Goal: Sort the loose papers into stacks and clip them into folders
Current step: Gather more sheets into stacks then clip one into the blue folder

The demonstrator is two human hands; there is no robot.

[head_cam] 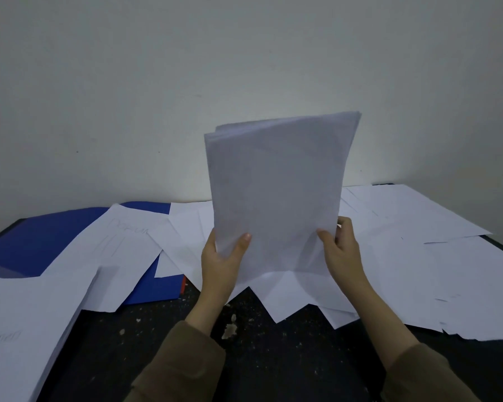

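My left hand [225, 256] and right hand [341, 248] pinch the stack [276, 192] upright over loose papers [404, 256]; gripped only low, the sheets could fan, slump and slip free

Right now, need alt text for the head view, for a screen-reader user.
Both hands, left hand and right hand, hold an upright sheaf of white paper sheets by its lower edges above a dark speckled table. Loose white sheets and a blue plastic folder lie scattered around.
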